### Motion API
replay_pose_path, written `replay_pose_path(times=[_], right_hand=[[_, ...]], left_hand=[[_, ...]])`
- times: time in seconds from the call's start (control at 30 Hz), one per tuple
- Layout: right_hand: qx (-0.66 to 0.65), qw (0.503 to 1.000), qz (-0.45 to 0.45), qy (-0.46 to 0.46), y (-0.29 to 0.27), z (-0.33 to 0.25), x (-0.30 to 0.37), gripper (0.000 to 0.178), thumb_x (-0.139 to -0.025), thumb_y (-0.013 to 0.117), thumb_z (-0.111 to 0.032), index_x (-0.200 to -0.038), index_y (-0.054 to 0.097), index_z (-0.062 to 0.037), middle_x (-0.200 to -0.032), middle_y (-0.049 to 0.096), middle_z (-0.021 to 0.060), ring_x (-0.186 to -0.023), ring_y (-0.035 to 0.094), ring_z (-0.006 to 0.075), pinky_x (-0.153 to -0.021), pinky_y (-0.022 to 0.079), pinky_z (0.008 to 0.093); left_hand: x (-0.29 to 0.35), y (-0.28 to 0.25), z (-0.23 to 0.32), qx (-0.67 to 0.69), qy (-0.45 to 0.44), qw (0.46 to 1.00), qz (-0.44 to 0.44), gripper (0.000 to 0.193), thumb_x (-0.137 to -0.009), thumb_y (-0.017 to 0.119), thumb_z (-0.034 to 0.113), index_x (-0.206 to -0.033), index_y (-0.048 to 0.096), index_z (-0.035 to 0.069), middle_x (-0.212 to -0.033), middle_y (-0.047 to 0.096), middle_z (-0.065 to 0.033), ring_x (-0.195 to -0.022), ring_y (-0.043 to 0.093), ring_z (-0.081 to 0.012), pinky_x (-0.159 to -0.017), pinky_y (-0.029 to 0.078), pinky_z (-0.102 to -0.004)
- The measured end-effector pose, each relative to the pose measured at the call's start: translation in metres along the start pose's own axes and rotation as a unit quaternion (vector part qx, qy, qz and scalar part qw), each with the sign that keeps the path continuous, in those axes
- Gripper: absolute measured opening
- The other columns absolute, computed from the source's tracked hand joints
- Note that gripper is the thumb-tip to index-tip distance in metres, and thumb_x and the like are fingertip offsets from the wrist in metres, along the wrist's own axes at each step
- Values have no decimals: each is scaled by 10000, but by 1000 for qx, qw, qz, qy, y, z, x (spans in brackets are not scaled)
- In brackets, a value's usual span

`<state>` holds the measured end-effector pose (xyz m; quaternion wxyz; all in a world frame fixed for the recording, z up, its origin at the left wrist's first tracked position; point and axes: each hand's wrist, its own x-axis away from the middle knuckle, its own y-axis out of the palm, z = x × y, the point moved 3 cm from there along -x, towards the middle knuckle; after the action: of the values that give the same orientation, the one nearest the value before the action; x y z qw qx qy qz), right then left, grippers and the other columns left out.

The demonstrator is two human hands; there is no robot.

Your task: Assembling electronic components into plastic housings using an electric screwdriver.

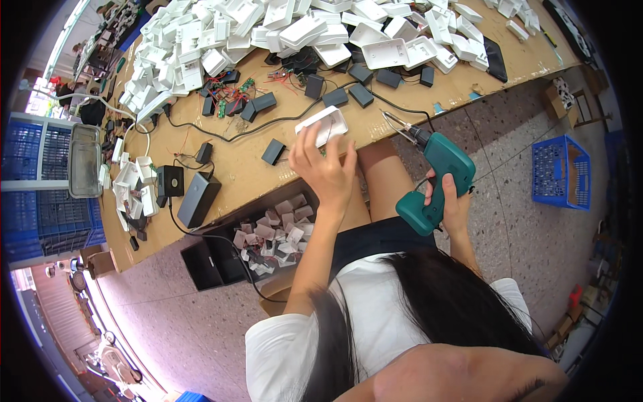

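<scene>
My right hand (455, 204) is wrapped round the handle of a green soldering gun (450, 161), held off the table's right front edge. Its metal tip (396, 124) points up and left, toward the table. A shallow white plastic case (324, 124) lies at the table edge before me. Over its near side is my left hand (325, 164), fingers apart and slightly bent. Whether the fingertips touch the case I cannot tell. A bit of green shows beneath them, too small to name. Left of this hand lies a small black box (273, 152).
White cases (308, 30) are heaped along the back of the table (254, 161). Before them lie several black boxes (264, 102) and wired circuit boards (228, 90). A black cable (234, 137) crosses the table. Below stands a bin of white parts (281, 234); a blue crate (562, 173) sits right.
</scene>
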<state>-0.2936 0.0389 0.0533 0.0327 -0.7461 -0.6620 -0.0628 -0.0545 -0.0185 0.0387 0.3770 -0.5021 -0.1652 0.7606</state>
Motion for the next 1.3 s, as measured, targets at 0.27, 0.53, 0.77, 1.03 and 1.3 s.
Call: replay_pose_path(times=[0.27, 0.53, 0.77, 1.03, 1.3], right_hand=[[-5, 1000, 4, 4, -1, -7, -2, 416, -1066, 513, -394, -1113, 603, 9, -766, 615, 68, -606, 584, 117, -550, 472, 245], [-28, 999, -36, 4, 15, -10, -1, 371, -1056, 545, -341, -1085, 617, 21, -764, 623, 66, -630, 589, 120, -600, 488, 268], [-2, 996, -93, -15, 36, -11, -5, 357, -1065, 527, -325, -1115, 602, 21, -760, 615, 60, -650, 585, 119, -615, 490, 269], [12, 994, -104, -8, 58, -2, -11, 304, -1041, 581, -263, -1081, 634, 33, -766, 636, 65, -625, 603, 117, -594, 499, 267], [10, 994, -103, -18, 79, 12, -27, 219, -1008, 637, -181, -1028, 660, 37, -733, 643, 57, -604, 613, 112, -580, 506, 269]], left_hand=[[15, 1, 5, -22, 32, 994, -106, 135, -790, 798, 139, -868, 690, 115, -1228, 574, -46, -1237, 492, -288, -1004, 334, -456], [-14, -10, -3, 92, -90, 988, -89, 99, -875, 735, 121, -926, 659, 82, -1001, 646, -46, -922, 594, -239, -896, 346, -377], [-28, -10, -14, 73, -138, 986, -66, 97, -899, 720, 164, -929, 667, 88, -810, 644, 4, -748, 593, -170, -842, 324, -353], [-26, 4, -18, -48, -95, 994, 9, 104, -851, 744, 163, -914, 687, 103, -1203, 592, -63, -1139, 524, -260, -958, 331, -435], [-17, 25, -36, -30, -93, 994, 51, 92, -824, 764, 149, -855, 692, 101, -1270, 569, -55, -1245, 495, -287, -1035, 320, -470]])
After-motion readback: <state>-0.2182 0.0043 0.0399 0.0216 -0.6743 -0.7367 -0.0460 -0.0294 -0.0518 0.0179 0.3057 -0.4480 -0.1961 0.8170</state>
